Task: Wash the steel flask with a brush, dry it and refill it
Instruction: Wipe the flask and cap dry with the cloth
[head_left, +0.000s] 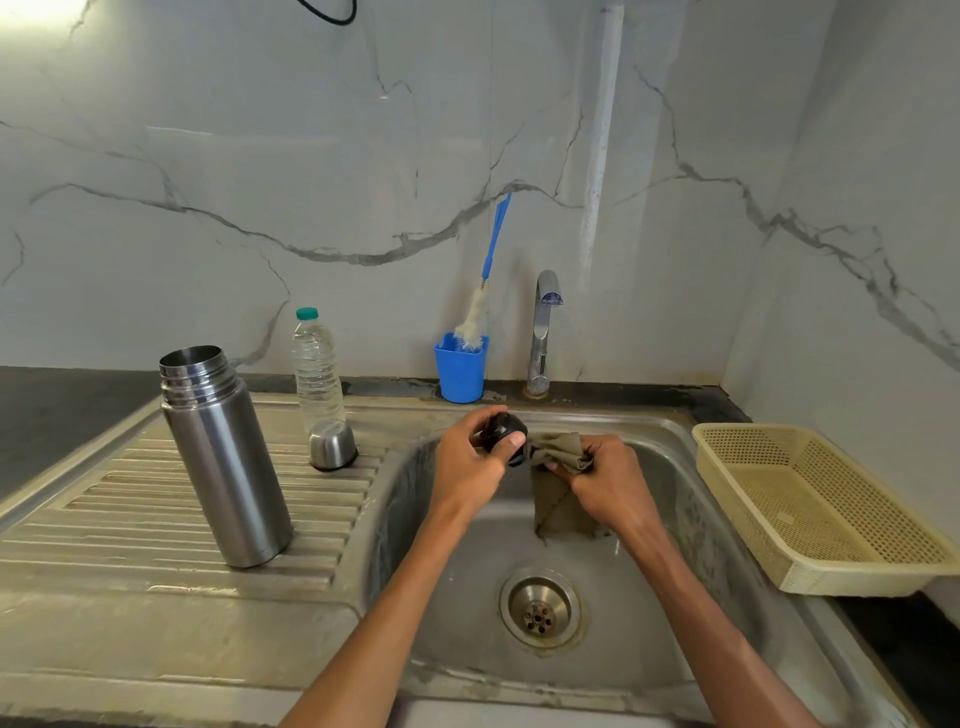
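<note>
Over the sink (649, 597), my left hand (467, 467) has a curled grip round the flask's black stopper (506, 431), and my right hand (608, 480) has the olive cloth (558, 452) bunched in its grip, pressed up against the stopper. The steel flask (226, 457) stands open on the ribbed drainer surface (104, 519) to the left, its steel cap (332, 444) upside down just beside the water bottle (317, 366). The brush (483, 291) sits in the blue cup (461, 369) by the tap (543, 332).

We find no text, label, brand, number or sign that we can read. The steel flask (226, 457), its cup (332, 444), the plastic water bottle (317, 364) (clear, and without any wrapper we can make out), the blue holder (461, 371) and the basket (831, 519) all show plain surfaces.
</note>
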